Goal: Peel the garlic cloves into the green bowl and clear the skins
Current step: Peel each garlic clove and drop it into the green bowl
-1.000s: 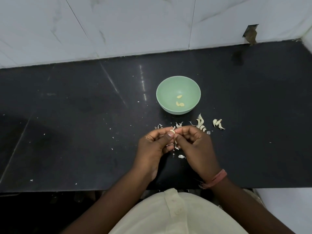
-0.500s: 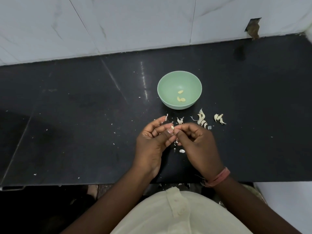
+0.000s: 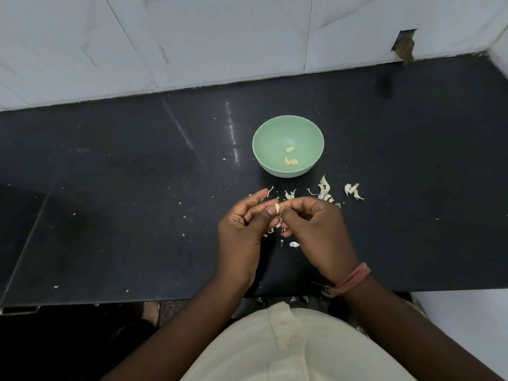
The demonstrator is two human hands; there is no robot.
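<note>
Both hands, left hand (image 3: 246, 229) and right hand (image 3: 316, 229), pinch one upright garlic clove (image 3: 277, 207); long axis near-vertical.

L hand (image 3: 244, 229) + R hand (image 3: 313, 229) pinching garlic clove (image 3: 277, 207) (half-peeled), green bowl (image 3: 269, 138) beyond

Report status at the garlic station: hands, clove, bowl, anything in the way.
Both hands, left and right, pinch one clove. Green bowl holds peeled cloves. Skins litter the counter.
</note>
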